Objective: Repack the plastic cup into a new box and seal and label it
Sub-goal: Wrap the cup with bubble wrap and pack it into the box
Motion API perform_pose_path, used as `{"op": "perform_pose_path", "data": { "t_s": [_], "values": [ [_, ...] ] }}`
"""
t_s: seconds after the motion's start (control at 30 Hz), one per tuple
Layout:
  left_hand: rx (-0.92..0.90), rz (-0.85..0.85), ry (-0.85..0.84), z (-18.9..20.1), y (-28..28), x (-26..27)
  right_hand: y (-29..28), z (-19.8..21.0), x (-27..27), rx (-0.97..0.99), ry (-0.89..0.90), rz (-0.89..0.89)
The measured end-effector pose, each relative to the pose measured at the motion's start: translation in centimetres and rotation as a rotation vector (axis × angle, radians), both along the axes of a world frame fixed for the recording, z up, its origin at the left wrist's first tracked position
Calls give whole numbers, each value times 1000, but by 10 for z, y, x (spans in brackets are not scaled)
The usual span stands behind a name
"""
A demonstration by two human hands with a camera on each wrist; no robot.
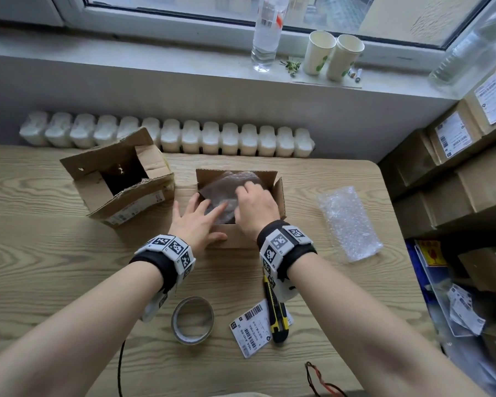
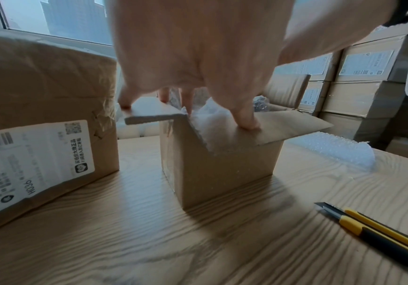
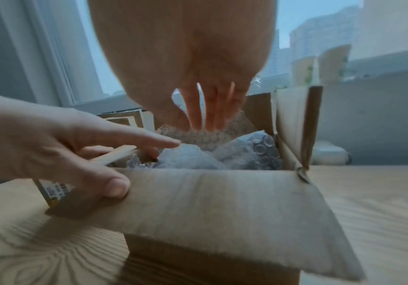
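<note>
The new small cardboard box (image 1: 281,196) stands open mid-table, with a bubble-wrap bundle (image 1: 224,184) inside; the plastic cup itself is hidden. My right hand (image 1: 254,204) reaches into the box, and its straight fingers (image 3: 207,115) touch the top of the bubble wrap (image 3: 190,158). My left hand (image 1: 201,219) lies flat at the box's near-left corner. Its thumb (image 2: 246,121) presses the near flap (image 3: 222,202), and its other fingers rest on the left flap (image 2: 149,111) and reach over the opening. The box's right and far flaps stand up.
The old torn box (image 1: 118,179) stands open to the left. A loose bubble-wrap sheet (image 1: 350,222) lies to the right. A tape roll (image 1: 192,319), a shipping label (image 1: 249,328) and a yellow utility knife (image 1: 277,313) lie near me. Stacked cartons (image 1: 455,167) line the right edge.
</note>
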State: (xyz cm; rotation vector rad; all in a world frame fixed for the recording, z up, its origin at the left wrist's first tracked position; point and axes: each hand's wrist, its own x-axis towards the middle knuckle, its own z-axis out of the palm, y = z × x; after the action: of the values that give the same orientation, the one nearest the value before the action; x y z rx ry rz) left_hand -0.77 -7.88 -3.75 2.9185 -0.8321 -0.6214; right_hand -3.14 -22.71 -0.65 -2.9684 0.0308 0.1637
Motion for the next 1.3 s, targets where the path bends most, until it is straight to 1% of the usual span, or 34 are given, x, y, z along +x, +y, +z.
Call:
{"op": "perform_pose_path", "data": {
  "t_s": [0.03, 0.07, 0.13, 0.2, 0.3, 0.47, 0.53, 0.57, 0.6, 0.63, 0.7, 0.73, 0.8, 0.83, 0.87, 0.93, 1.0, 1.03, 1.1, 1.17, 1.3],
  "values": [
    [0, 5, 1, 0, -1, 1, 3, 1, 1, 41, -59, 57],
    [1, 8, 1, 1, -1, 2, 4, 0, 4, 87, -59, 115],
    [7, 14, 2, 2, -2, 2, 5, -3, 9, 144, 74, 153],
    [13, 23, 6, 2, -3, 2, 1, -7, 11, 147, 243, 81],
    [25, 32, 24, 3, -5, 2, -5, -19, 7, 215, 387, -53],
    [20, 41, 51, 4, -5, 3, 0, -31, 14, 398, 459, -200],
    [25, 36, 66, 5, -6, 5, 1, -30, 18, 416, 491, -223],
    [29, 34, 75, 5, -6, 5, 2, -27, 19, 387, 496, -223],
    [35, 31, 82, 5, -6, 5, 3, -25, 18, 324, 476, -212],
    [42, 27, 85, 5, -7, 5, 4, -22, 17, 229, 419, -190],
    [54, 21, 83, 4, -7, 6, 8, -16, 12, 46, 191, -131],
    [57, 20, 84, 3, -7, 5, 11, -15, 9, -1, 26, -97],
    [59, 22, 82, 2, -7, 5, 14, -17, 5, 20, -271, -36],
    [56, 23, 77, 2, -7, 5, 13, -20, 5, 40, -351, 9],
    [54, 25, 72, 1, -7, 4, 12, -22, 4, 41, -362, 58],
    [54, 29, 66, 1, -6, 2, 9, -24, 4, 37, -222, 95],
    [60, 27, 67, 1, -6, 2, 2, -25, 0, 20, -57, 48],
    [61, 27, 67, 1, -6, 2, -1, -28, -2, 17, -6, 14],
    [65, 26, 63, 3, -6, 3, -4, -36, -6, 69, 90, -65],
    [66, 22, 68, 4, -7, 3, -4, -39, -8, 168, 226, -162],
    [63, 10, 77, 4, -6, 4, -4, -34, -1, 324, 419, -400]
  ]
}}
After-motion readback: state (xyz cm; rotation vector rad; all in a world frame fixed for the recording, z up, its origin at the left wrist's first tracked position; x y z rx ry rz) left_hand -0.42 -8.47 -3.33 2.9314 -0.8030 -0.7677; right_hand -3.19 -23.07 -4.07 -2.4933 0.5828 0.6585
